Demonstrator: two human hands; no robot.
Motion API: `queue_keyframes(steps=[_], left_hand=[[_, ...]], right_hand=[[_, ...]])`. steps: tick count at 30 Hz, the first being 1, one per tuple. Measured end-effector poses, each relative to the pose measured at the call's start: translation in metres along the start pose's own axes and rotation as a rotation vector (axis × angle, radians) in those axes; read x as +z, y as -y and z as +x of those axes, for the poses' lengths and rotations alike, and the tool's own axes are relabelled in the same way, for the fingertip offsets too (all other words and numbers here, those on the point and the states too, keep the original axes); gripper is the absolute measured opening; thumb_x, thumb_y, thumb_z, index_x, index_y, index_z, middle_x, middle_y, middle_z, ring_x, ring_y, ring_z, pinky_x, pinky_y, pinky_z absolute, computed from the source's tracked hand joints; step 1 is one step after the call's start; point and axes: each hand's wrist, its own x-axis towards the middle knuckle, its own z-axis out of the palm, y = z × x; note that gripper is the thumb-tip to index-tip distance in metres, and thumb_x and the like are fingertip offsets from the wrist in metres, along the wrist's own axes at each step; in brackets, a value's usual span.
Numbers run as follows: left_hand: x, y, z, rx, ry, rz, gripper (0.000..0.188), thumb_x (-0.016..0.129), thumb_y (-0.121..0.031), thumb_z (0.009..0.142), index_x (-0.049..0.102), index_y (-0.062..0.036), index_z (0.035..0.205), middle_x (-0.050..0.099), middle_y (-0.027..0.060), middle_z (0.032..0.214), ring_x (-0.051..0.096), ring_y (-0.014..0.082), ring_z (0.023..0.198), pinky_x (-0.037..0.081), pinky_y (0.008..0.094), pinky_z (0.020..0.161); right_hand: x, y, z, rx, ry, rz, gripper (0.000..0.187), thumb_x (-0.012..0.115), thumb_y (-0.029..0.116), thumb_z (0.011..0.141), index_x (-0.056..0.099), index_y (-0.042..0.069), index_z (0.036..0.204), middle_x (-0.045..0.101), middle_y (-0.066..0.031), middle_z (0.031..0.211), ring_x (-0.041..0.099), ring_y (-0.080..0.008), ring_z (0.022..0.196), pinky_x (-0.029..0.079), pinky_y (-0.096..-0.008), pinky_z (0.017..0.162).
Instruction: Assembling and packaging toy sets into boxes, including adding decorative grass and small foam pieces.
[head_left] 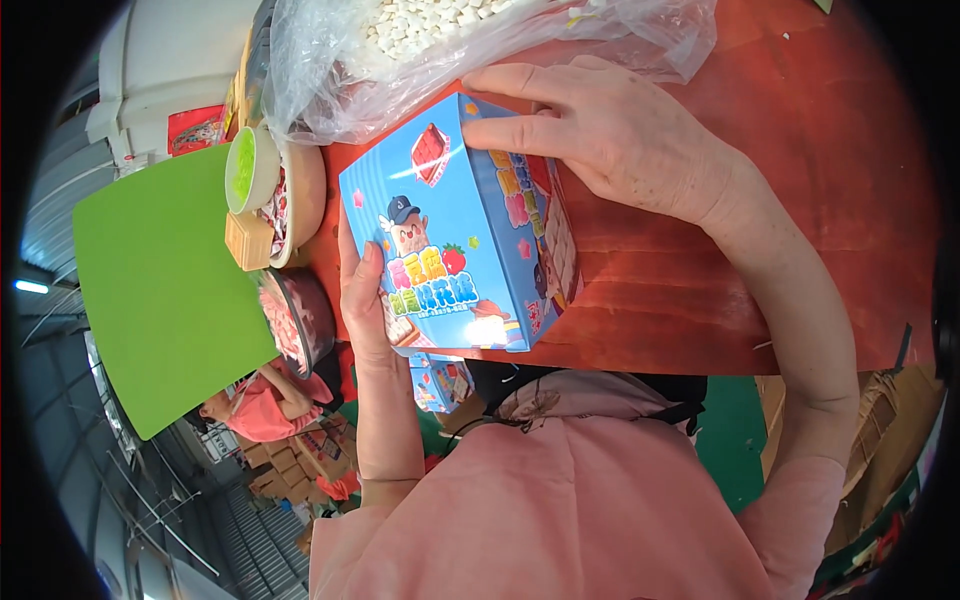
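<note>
A blue printed cardboard box with cartoon figures and a strawberry is tilted up in front of me, above the red table. My left hand grips its left side and lower part, thumb on the front face and the other fingers mostly hidden behind. My right hand reaches over from the right, its fingers straddling the box's upper edge near the top corner. The thumb of that hand is out of sight. Whether the far end of the box is closed cannot be made out.
Beyond the box lies a clear plastic bag of small white pieces. To the left stand a white bowl with green contents, a wooden block, a dark bowl of pink packets and a green board. A co-worker sits farther left.
</note>
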Motion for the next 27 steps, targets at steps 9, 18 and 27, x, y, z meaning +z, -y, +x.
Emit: queue_keyframes(steps=[9, 18, 27], left_hand=[[0.006, -0.004, -0.001, 0.001, -0.059, 0.021, 0.065, 0.046, -0.016, 0.103, 0.022, -0.0051, 0.162, 0.046, 0.0162, 0.155, 0.055, 0.0279, 0.135, 0.047, 0.0433, 0.112], [0.005, -0.005, 0.0, 0.012, -0.026, -0.038, 0.066, 0.049, -0.011, 0.104, 0.019, -0.0048, 0.163, 0.037, 0.0155, 0.161, 0.046, 0.0268, 0.143, 0.039, 0.0422, 0.117], [0.023, -0.032, 0.0, 0.572, 0.135, 1.493, 0.056, 0.051, 0.01, 0.087, 0.069, -0.0184, 0.132, 0.046, 0.0094, 0.158, 0.029, 0.0446, 0.151, 0.028, 0.0534, 0.121]], right_hand=[[-0.021, 0.019, 0.008, -0.023, 0.154, 0.065, 0.028, 0.063, 0.01, 0.088, 0.071, 0.018, 0.113, 0.062, -0.0053, 0.095, 0.07, -0.0271, 0.085, 0.058, -0.0398, 0.072], [-0.021, 0.014, 0.021, -0.193, 0.156, -0.022, 0.013, 0.066, 0.013, 0.085, 0.066, 0.012, 0.098, 0.064, -0.0038, 0.09, 0.07, -0.0249, 0.083, 0.057, -0.039, 0.071], [-0.025, 0.031, 0.008, -0.135, 0.048, -0.037, 0.021, 0.068, 0.013, 0.085, 0.066, 0.008, 0.105, 0.065, -0.0035, 0.091, 0.066, -0.0227, 0.084, 0.054, -0.0358, 0.073]])
